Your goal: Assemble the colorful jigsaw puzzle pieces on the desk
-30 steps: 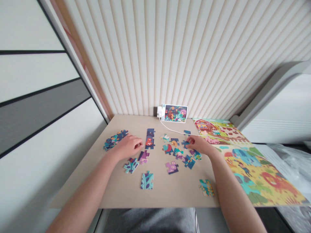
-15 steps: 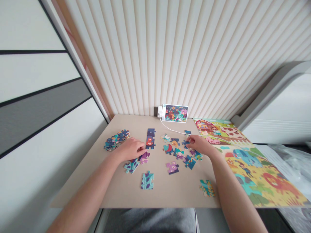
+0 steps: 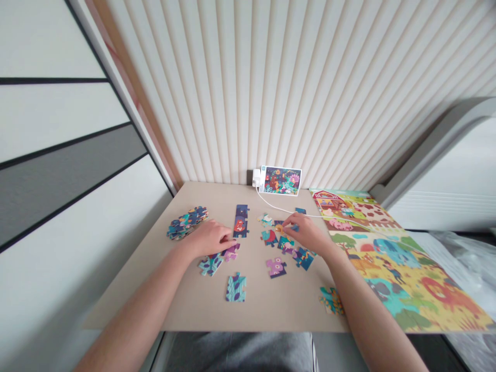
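Note:
My left hand (image 3: 212,237) lies on the table with its fingers curled, the tips at the upper edge of a purple puzzle piece (image 3: 231,252). Whether anything is under those fingers is hidden. Just below are teal leaf-patterned pieces (image 3: 211,264). Above and to the right of this hand stands a joined dark-blue strip (image 3: 241,221) with a red figure. My right hand (image 3: 308,232) reaches over the loose pieces, thumb and finger pinched at a puzzle piece with an orange curve (image 3: 278,228). A blue piece (image 3: 295,228) shows partly beneath the hand.
A stack of pieces (image 3: 187,222) lies at the left. Loose pieces include a purple one (image 3: 276,267), a teal leaf one (image 3: 236,287) and a yellow-teal one (image 3: 331,300). A picture card (image 3: 282,181) leans by a white charger (image 3: 256,177); its cable crosses finished puzzles (image 3: 411,279).
My right hand has moved left, from the dark-blue piece to the piece with the orange curve. My left hand stays in place.

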Available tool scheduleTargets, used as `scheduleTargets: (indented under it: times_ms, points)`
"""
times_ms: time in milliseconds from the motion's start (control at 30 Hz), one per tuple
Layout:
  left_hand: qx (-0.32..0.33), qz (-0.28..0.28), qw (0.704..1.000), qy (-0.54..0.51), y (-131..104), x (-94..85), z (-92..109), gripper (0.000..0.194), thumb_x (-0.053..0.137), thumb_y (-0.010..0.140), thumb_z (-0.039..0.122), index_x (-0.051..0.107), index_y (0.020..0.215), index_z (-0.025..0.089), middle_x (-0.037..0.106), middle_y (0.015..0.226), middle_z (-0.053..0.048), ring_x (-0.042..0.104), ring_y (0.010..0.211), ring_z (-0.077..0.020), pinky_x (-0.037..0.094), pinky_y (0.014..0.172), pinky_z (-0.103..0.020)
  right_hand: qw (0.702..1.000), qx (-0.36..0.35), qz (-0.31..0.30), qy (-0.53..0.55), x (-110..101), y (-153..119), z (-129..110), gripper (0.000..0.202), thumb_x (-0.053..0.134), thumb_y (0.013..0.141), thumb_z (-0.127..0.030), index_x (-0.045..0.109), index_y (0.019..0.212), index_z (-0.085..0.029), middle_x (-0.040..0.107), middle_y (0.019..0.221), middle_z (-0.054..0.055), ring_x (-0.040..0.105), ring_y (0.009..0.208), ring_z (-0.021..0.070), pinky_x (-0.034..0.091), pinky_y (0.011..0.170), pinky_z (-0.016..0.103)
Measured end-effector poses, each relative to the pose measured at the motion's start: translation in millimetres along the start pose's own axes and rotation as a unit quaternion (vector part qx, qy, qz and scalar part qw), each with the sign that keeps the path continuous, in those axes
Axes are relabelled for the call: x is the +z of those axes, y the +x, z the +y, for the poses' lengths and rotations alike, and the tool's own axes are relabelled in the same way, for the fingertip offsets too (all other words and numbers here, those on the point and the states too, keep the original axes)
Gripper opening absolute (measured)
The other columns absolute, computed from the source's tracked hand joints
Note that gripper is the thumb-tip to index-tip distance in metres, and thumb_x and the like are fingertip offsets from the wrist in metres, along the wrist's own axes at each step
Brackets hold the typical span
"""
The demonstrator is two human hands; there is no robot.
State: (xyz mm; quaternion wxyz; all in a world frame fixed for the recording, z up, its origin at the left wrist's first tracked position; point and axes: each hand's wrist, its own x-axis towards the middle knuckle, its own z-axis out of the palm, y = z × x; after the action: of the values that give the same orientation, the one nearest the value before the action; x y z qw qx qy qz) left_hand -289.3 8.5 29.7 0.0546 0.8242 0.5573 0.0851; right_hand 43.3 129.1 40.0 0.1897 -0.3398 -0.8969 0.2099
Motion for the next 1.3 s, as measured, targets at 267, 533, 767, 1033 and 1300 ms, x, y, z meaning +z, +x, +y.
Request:
scheduleTargets:
  times_ms: [267,533,767,1033,1300]
  points:
    - [-0.004,0.002,1.0,-0.016,0.4,-0.1,0.4,0.043,0.061,0.09,0.054,0.055,0.062,0.022,0.059,0.057,0.003,0.055,0.058,-0.0161,0.031,0.062,-0.029,0.997,-0.054,-0.039,-0.031,28.5,1.2,-11.7,0.044,0.073,0.085,-0.05,0.07,0.124,-0.03,0.063,0.118,0.008,0.057,0.112,0.0277,0.044,0.102,0.041]
    - [-0.045,-0.011,0.998,-0.033,-3.2,0.2,-9.0,0.043,0.065,0.085,0.057,0.054,0.062,0.022,0.058,0.056,0.003,0.053,0.054,-0.0153,0.031,0.056,-0.028,0.997,-0.05,-0.033,-0.055,37.3,1.3,-11.3,0.045,0.076,0.082,-0.051,0.069,0.121,-0.028,0.061,0.122,0.009,0.055,0.114,0.029,0.041,0.102,0.043]
    - [-0.028,-0.001,0.999,-0.034,-2.9,-2.6,-7.5,0.036,0.064,0.086,0.057,0.058,0.073,0.024,0.066,0.069,0.002,0.061,0.067,-0.0179,0.038,0.065,-0.028,0.999,-0.025,-0.027,0.029,34.0,5.8,-15.8,0.031,0.078,0.081,-0.04,0.07,0.104,-0.022,0.067,0.095,0.005,0.061,0.09,0.0215,0.046,0.085,0.035]
    - [-0.005,-0.002,1.0,-0.008,3.9,-1.4,12.1,0.044,0.063,0.084,0.064,0.053,0.07,0.024,0.067,0.069,0.0,0.063,0.07,-0.0212,0.038,0.07,-0.032,0.97,0.041,-0.028,0.238,33.7,5.2,-21.8,0.045,0.055,0.092,-0.035,0.059,0.134,-0.02,0.057,0.08,-0.002,0.047,0.059,0.0101,0.041,0.058,0.024]
    - [0.008,-0.011,1.0,-0.024,0.3,-3.4,8.0,0.032,0.065,0.085,0.048,0.051,0.069,0.024,0.066,0.07,0.001,0.062,0.07,-0.0196,0.038,0.069,-0.031,0.977,0.068,-0.019,0.202,34.3,4.9,-26.6,0.041,0.052,0.088,-0.029,0.071,0.124,-0.022,0.063,0.095,0.004,0.05,0.059,0.0094,0.043,0.054,0.023]
